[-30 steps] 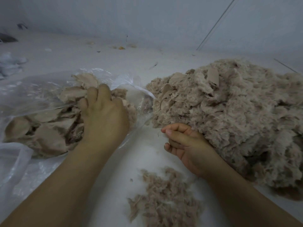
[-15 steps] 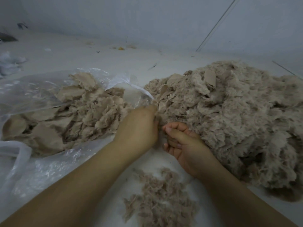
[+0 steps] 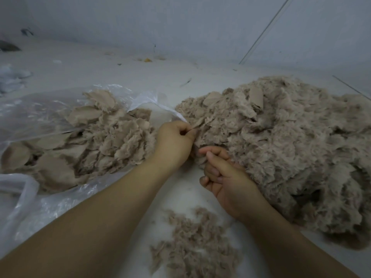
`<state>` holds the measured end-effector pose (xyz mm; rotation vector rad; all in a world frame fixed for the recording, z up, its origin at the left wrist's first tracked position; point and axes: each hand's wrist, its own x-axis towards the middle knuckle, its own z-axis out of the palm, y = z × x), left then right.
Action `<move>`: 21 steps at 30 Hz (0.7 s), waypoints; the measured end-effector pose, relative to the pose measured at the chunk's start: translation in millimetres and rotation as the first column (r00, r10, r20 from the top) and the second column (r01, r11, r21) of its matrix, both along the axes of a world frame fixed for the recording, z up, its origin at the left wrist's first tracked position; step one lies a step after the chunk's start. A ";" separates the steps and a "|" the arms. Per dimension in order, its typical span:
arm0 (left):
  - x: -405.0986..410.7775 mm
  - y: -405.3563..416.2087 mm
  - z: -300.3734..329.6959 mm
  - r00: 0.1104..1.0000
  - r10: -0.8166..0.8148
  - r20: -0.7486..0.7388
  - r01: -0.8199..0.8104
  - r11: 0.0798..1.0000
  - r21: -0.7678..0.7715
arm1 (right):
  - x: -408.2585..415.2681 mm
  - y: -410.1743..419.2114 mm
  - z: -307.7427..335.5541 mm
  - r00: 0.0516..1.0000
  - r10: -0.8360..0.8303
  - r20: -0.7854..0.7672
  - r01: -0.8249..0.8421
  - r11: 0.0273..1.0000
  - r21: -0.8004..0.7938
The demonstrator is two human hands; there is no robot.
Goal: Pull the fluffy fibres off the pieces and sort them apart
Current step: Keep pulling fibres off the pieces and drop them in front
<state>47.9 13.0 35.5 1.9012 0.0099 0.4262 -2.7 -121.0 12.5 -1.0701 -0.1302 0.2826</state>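
Note:
A big heap of beige fluffy pieces (image 3: 281, 149) fills the right side of the white surface. My left hand (image 3: 174, 143) is at the heap's left edge and pinches one fluffy piece (image 3: 197, 125) between thumb and fingers. Just below it, my right hand (image 3: 222, 175) lies against the heap with fingers loosely curled and nothing in it. A clear plastic bag (image 3: 40, 113) on the left holds stripped beige pieces (image 3: 96, 145). A small pile of loose fibres (image 3: 192, 245) lies in front, between my forearms.
A pale wall (image 3: 180, 23) rises behind the white surface (image 3: 96, 67). Small scraps, one of them yellow (image 3: 148, 60), lie near the wall. More crumpled plastic (image 3: 12, 79) shows at the far left edge.
My left hand left the bag on the left, crossed to the big heap and pinched a piece at its edge. My right hand stayed in place beside the heap.

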 end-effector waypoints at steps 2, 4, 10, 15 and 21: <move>-8.3 7.9 -2.6 1.000 0.017 0.001 -0.017 1.000 0.026 | 0.2 -0.8 -0.1 1.000 0.004 0.001 -0.004 1.000 0.014; -19.0 13.2 -6.4 1.000 0.013 -0.027 -0.012 0.999 0.039 | -0.4 -1.3 1.4 0.999 0.033 -0.007 -0.033 0.999 0.042; -45.2 18.4 -20.6 0.984 -0.093 -0.151 0.090 0.996 -0.027 | -1.6 -2.0 4.4 0.998 0.057 -0.037 -0.055 0.997 0.051; -58.7 19.0 -22.8 0.998 -0.040 -0.053 0.046 0.990 0.130 | 0.2 -3.5 1.9 0.998 0.051 -0.042 -0.050 0.998 0.034; -49.1 16.6 -18.1 0.998 0.039 -0.046 -0.037 0.998 0.046 | 1.3 -1.7 -1.1 0.998 0.045 -0.043 -0.045 0.999 0.002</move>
